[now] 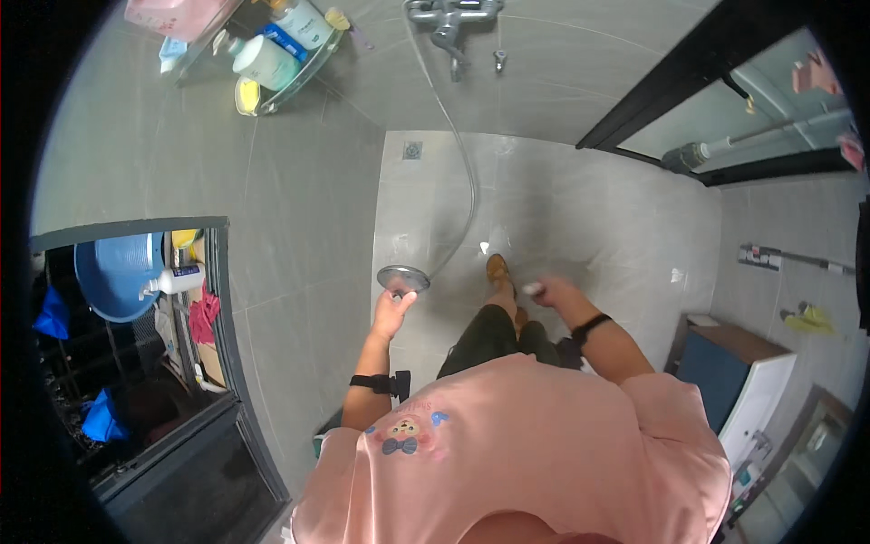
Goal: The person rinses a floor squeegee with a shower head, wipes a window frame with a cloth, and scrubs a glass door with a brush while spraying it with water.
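My left hand (391,314) is closed around a round chrome shower head (404,277) beside the left wall. A metal hose (473,181) curves from the shower head up to the mixer tap (450,20) on the far wall. My right hand (559,297), slightly blurred, is closed at the middle, just right of my sandalled foot (497,267). Something small and whitish (532,288) shows at its fingertips; its kind is not clear. Both forearms wear black straps.
A glass corner shelf (304,77) carries several bottles at the upper left. Below it, an open window (222,308) shows a blue basin (122,281). Wet grey tiles (625,208) cover the floor, with a drain (412,150). A cabinet (734,363) stands right; a black-framed partition (671,72) rises upper right.
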Available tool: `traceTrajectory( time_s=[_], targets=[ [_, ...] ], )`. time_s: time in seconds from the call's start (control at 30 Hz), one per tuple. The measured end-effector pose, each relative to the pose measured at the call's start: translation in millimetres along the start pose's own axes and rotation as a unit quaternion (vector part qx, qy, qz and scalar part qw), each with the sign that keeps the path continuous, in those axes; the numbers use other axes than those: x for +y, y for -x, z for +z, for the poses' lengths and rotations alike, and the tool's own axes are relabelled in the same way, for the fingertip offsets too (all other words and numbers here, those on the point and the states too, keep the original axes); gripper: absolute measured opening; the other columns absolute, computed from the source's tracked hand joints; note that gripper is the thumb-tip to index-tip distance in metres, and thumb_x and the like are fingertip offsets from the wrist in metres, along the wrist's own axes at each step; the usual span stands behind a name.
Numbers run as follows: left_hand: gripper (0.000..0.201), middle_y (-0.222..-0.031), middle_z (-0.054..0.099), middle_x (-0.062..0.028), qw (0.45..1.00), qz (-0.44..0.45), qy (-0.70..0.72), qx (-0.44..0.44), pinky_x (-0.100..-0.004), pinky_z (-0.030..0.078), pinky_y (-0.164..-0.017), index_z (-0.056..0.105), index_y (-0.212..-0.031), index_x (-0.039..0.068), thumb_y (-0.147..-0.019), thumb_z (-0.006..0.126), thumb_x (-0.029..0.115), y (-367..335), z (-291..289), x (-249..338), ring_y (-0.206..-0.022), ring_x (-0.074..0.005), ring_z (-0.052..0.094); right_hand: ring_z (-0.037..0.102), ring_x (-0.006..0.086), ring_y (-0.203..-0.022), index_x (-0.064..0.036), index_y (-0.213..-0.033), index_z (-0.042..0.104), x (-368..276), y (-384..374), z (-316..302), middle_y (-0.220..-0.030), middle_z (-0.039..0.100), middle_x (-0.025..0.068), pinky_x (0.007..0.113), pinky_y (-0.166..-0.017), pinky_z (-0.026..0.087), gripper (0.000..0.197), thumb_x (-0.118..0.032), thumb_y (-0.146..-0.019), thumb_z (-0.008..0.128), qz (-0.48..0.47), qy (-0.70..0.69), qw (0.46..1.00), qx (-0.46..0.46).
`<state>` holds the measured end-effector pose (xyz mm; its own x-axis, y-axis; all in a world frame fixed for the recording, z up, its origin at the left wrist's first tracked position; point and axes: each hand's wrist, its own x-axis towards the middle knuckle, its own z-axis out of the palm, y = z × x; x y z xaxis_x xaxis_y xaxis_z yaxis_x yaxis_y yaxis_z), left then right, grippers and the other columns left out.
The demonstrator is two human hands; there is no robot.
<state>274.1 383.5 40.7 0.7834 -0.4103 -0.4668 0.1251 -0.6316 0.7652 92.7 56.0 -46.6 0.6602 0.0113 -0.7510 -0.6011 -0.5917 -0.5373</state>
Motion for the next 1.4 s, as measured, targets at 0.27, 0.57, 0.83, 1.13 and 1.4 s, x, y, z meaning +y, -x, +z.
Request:
traceTrajectory(
  time_s=[0.27,0.57,0.83,1.13,1.4],
  targets=[
    [0.035,-0.095,0.061,-0.0115,0.994,-0.075,0.059,0.050,-0.0323,0.041,-0.083,0.057,-0.100,-0.002,-0.076,0.065,0.023,-42,-10,8,-0.090,-0.0199,0.054,0.056,0.0246,-0.073,-0.0066,-0.087,0.050,-149,-216,-30,-0.080,0.053,0.0078,0.041,-0.051,0.045,0.011,-0.012,-0.079,0.055,0.192,-0.735,0.650,0.004],
    [0.029,-0.090,0.061,-0.0087,0.981,-0.069,0.120,0.133,-0.0319,0.041,-0.082,0.058,-0.095,0.001,-0.074,0.067,0.020,-28,6,38,-0.088,-0.0191,0.055,0.042,0.0151,-0.045,-0.0082,-0.070,0.039,-35,-65,-174,-0.054,0.042,0.0027,0.027,-0.038,0.036,0.021,-0.017,-0.087,0.047,0.099,-0.767,0.620,-0.133],
    [0.029,-0.092,0.062,-0.0142,0.992,0.032,-0.105,0.057,-0.0381,0.042,-0.081,0.062,-0.078,0.005,-0.064,0.075,0.027,-30,65,110,-0.090,-0.0316,0.055,0.040,0.0169,-0.045,-0.0080,-0.074,0.039,69,-47,-252,-0.053,0.038,0.0041,0.029,-0.040,0.036,0.016,-0.016,-0.087,0.046,0.266,-0.765,0.586,0.015],
    [0.040,-0.086,0.060,-0.0156,0.994,0.003,-0.082,0.071,-0.0399,0.043,-0.076,0.063,-0.088,0.004,-0.064,0.076,0.034,-51,134,173,-0.086,-0.0315,0.055,0.055,0.0195,-0.067,-0.0041,-0.076,0.054,26,-267,-167,-0.073,0.051,0.0091,0.038,-0.059,0.052,0.008,-0.001,-0.074,0.061,0.179,-0.628,0.748,-0.118],
    [0.035,-0.087,0.062,-0.0159,0.976,-0.047,0.125,0.175,-0.0349,0.045,-0.074,0.061,-0.093,0.000,-0.070,0.073,0.022,-21,160,159,-0.082,-0.0253,0.059,0.055,0.0215,-0.057,-0.0052,-0.070,0.049,-87,-141,-232,-0.064,0.051,0.0089,0.038,-0.050,0.047,0.014,-0.013,-0.081,0.053,0.232,-0.616,0.747,-0.097]
  ],
)
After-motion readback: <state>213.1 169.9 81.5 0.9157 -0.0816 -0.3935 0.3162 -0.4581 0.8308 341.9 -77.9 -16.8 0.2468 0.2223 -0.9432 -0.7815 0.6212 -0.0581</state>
